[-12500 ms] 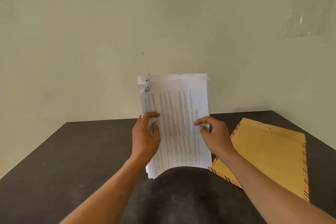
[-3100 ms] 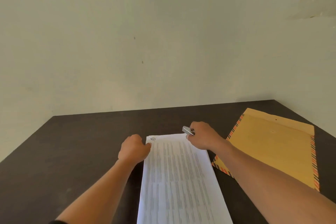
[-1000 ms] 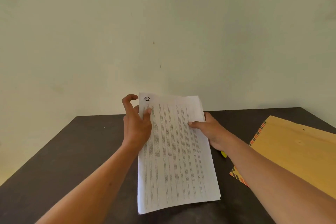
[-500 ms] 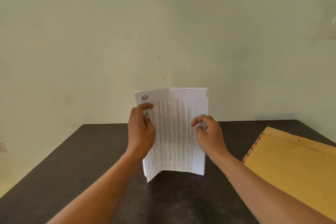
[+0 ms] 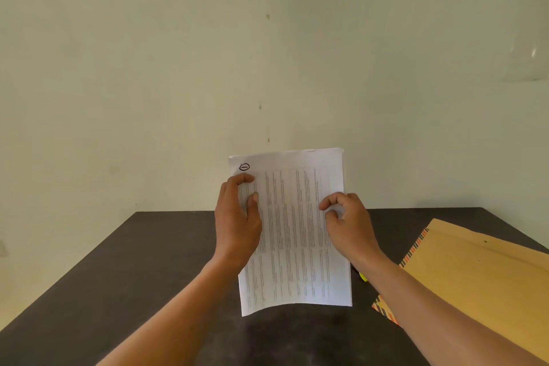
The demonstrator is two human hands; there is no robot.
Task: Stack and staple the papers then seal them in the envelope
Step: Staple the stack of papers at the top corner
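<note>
While my left hand [image 5: 237, 226] pinches the papers [image 5: 292, 229] at their left edge and my right hand [image 5: 349, 226] grips the right edge, they stand upright at frame centre; the envelope [image 5: 475, 282] lies lower right on the table [image 5: 118, 291].

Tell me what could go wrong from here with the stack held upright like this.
The papers stand on their bottom edge on the table, pinched only at the sides by the left hand and right hand. The lower edge already curls, so sheets may buckle or slip out of line. The envelope overhangs the table's right edge; a nudge might push it off.
</note>
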